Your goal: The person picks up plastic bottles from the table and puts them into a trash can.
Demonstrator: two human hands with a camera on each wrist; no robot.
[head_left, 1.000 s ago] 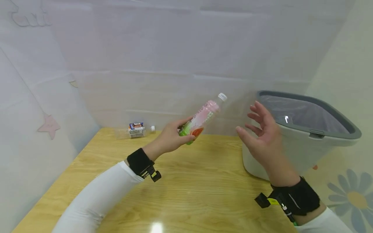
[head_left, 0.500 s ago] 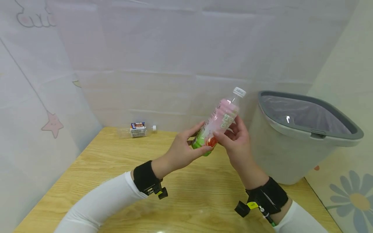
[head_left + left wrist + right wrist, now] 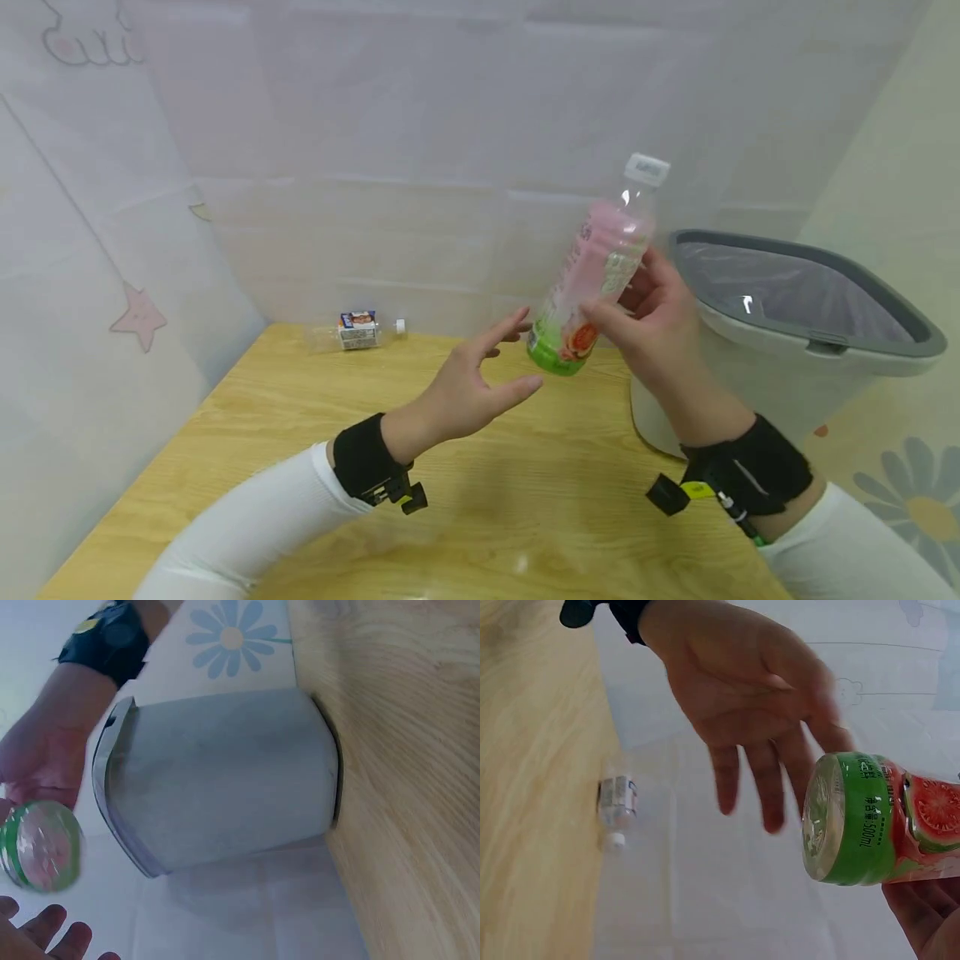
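Note:
My right hand [image 3: 651, 321] grips a plastic bottle [image 3: 596, 267] with a pink and green watermelon label and a white cap, tilted with the cap up, beside the bin. The bottle's green base [image 3: 851, 819] fills the right wrist view, and the left wrist view shows the bottle [image 3: 41, 845] end-on. Just left of it, my left hand [image 3: 468, 392] hovers over the table with fingers spread, holding nothing; in the right wrist view the left hand [image 3: 750, 697] shows its palm.
A grey bin [image 3: 787, 333] with a liner stands at the table's right edge; the bin [image 3: 217, 780] is also seen from the left wrist. A small clear bottle [image 3: 356, 331] lies at the back of the wooden table [image 3: 480, 500] against the white curtain.
The bottle passed from my left hand to my right. My right hand has lifted it up and to the right, towards the bin; my left hand let go and opened.

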